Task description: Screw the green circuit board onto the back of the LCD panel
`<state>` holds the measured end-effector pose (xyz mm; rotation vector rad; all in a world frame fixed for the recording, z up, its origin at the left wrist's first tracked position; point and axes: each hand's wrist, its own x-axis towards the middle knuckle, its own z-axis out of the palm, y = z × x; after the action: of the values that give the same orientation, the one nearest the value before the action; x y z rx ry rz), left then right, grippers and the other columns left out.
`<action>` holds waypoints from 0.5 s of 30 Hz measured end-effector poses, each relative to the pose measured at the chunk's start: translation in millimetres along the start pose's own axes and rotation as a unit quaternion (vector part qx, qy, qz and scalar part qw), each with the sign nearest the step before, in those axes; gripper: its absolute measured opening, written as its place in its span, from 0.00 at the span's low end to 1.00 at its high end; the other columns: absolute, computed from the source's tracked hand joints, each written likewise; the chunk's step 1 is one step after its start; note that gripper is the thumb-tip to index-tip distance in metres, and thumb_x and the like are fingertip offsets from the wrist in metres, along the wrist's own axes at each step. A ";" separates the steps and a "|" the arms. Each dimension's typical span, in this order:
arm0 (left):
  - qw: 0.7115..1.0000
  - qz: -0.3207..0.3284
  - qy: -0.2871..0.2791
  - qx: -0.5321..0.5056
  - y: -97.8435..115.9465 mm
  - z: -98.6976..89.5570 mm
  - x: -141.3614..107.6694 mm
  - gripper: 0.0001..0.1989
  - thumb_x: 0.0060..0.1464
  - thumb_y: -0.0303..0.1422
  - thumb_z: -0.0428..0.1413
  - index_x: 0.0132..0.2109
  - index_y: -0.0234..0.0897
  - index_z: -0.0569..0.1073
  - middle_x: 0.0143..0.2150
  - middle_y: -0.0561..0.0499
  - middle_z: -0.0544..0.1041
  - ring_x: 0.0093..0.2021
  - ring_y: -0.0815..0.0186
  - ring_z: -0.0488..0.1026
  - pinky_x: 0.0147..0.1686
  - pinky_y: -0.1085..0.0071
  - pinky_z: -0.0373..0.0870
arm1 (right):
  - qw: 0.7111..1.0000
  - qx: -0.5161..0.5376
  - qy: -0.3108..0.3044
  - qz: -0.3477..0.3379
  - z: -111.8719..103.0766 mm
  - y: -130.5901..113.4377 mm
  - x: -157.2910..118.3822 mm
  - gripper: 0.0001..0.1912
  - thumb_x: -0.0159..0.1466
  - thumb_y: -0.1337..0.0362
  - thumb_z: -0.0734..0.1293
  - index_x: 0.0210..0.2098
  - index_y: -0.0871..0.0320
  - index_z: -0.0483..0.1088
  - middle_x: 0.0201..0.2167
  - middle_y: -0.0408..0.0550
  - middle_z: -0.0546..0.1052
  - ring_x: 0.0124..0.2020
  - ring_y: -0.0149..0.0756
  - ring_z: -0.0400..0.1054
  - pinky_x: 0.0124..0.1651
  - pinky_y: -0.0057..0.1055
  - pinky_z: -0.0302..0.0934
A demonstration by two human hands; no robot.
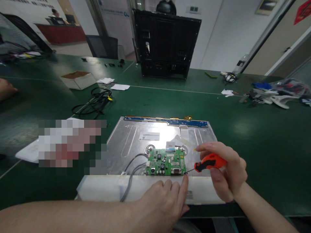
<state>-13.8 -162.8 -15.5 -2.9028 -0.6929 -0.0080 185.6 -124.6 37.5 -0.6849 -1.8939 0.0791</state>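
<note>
A bare metal display panel (126, 142) lies flat on the table, a green circuit board (167, 161) sitting at its near middle. My right hand (229, 171) holds a screwdriver (210, 162) with an orange and black handle, nearly level. Its tip reaches the board's near right corner. There, the outstretched index finger of my left hand (165, 200) touches the corner beside the tip, the other fingers curled. Whether a screw sits under the tip is hidden. Grey cables (131, 181) leave the board's left side, and a flat ribbon (170, 146) joins its top.
A black monitor housing (167, 42) stands upright at the back. To the left are a white box (79, 80), a coiled black cable (94, 102) and a blurred-out patch. Plastic bags and parts (274, 92) lie far right. Another person's hand (7, 90) shows at the left edge.
</note>
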 end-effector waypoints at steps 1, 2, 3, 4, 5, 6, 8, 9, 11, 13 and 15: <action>1.000 0.000 0.000 0.000 -0.1 0.4 0.0 0.31 0.66 0.41 0.46 0.63 0.16 0.58 0.36 0.40 0.76 0.29 0.60 0.73 0.23 0.67 0.66 | 1.000 0.002 0.002 -0.001 0.3 0.4 -0.8 0.25 0.59 0.70 0.59 0.57 0.60 0.63 0.42 0.52 0.77 0.32 0.36 0.73 0.27 0.34 0.69; 1.000 0.000 0.003 0.001 -0.2 0.9 -0.1 0.31 0.66 0.41 0.46 0.63 0.16 0.58 0.36 0.40 0.76 0.29 0.60 0.73 0.22 0.68 0.66 | 1.000 0.001 0.007 -0.006 0.9 1.2 -1.2 0.26 0.58 0.71 0.60 0.57 0.60 0.63 0.42 0.52 0.77 0.32 0.36 0.73 0.27 0.34 0.69; 1.000 0.001 0.006 0.003 -0.3 1.5 -0.2 0.31 0.66 0.41 0.46 0.63 0.16 0.58 0.36 0.40 0.76 0.29 0.60 0.73 0.22 0.68 0.66 | 1.000 -0.001 0.013 -0.015 1.7 2.3 -1.2 0.27 0.58 0.71 0.60 0.57 0.61 0.62 0.41 0.52 0.76 0.32 0.36 0.73 0.26 0.33 0.68; 1.000 0.001 0.009 0.004 -0.3 2.2 -0.3 0.31 0.66 0.41 0.46 0.63 0.16 0.58 0.36 0.40 0.76 0.29 0.60 0.73 0.22 0.68 0.66 | 1.000 -0.005 0.019 -0.024 2.5 3.4 -0.8 0.27 0.58 0.72 0.60 0.57 0.62 0.62 0.39 0.51 0.76 0.30 0.35 0.72 0.25 0.32 0.67; 1.000 0.002 0.012 0.006 -0.2 2.8 -0.4 0.31 0.66 0.41 0.46 0.63 0.16 0.58 0.36 0.40 0.76 0.28 0.60 0.73 0.22 0.68 0.65 | 0.999 -0.009 0.022 -0.034 3.3 4.5 -0.1 0.26 0.58 0.72 0.61 0.57 0.62 0.62 0.36 0.50 0.75 0.28 0.34 0.71 0.24 0.31 0.66; 1.000 0.003 0.016 0.006 -0.1 3.3 -0.5 0.31 0.65 0.41 0.46 0.63 0.16 0.57 0.35 0.40 0.76 0.28 0.60 0.73 0.22 0.68 0.65 | 0.999 -0.014 0.027 -0.043 3.9 5.3 0.8 0.26 0.58 0.73 0.62 0.56 0.62 0.62 0.33 0.48 0.75 0.26 0.33 0.69 0.22 0.31 0.64; 1.000 0.002 0.019 0.006 0.2 4.0 -0.6 0.32 0.65 0.41 0.47 0.63 0.15 0.57 0.34 0.41 0.76 0.28 0.60 0.72 0.21 0.68 0.64 | 0.998 -0.026 0.030 -0.050 4.5 6.0 3.2 0.25 0.58 0.73 0.64 0.56 0.61 0.62 0.27 0.42 0.72 0.21 0.30 0.66 0.20 0.29 0.61; 1.000 0.001 0.018 0.007 0.4 4.2 -0.6 0.32 0.65 0.41 0.47 0.63 0.15 0.57 0.34 0.41 0.76 0.28 0.60 0.72 0.21 0.68 0.64 | 0.998 -0.036 0.027 -0.051 4.4 5.8 4.5 0.25 0.58 0.73 0.65 0.55 0.60 0.62 0.25 0.39 0.70 0.19 0.30 0.65 0.18 0.28 0.60; 1.000 0.000 0.015 0.006 0.5 4.1 -0.6 0.31 0.66 0.41 0.46 0.63 0.15 0.57 0.34 0.41 0.76 0.28 0.61 0.72 0.22 0.68 0.65 | 0.997 -0.057 0.021 -0.052 4.0 5.0 6.9 0.23 0.59 0.72 0.67 0.53 0.59 0.63 0.21 0.36 0.68 0.17 0.29 0.63 0.17 0.27 0.58; 1.000 0.002 0.011 0.004 0.5 3.7 -0.7 0.30 0.66 0.41 0.45 0.63 0.16 0.57 0.34 0.41 0.76 0.28 0.61 0.72 0.22 0.68 0.65 | 0.996 -0.075 0.016 -0.055 3.8 4.4 8.3 0.21 0.59 0.70 0.68 0.51 0.58 0.64 0.20 0.35 0.68 0.16 0.30 0.62 0.15 0.28 0.56; 1.000 0.004 0.010 0.002 0.5 3.5 -0.8 0.31 0.66 0.40 0.45 0.64 0.15 0.57 0.35 0.41 0.76 0.28 0.60 0.72 0.22 0.67 0.65 | 0.995 -0.073 0.024 -0.063 3.8 4.0 8.3 0.20 0.60 0.68 0.67 0.52 0.59 0.64 0.19 0.35 0.67 0.16 0.30 0.62 0.15 0.28 0.57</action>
<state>-14.5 -163.1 -19.1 -2.8967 -0.6779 -0.0355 181.8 -116.2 41.3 -0.6573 -1.9046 -0.1553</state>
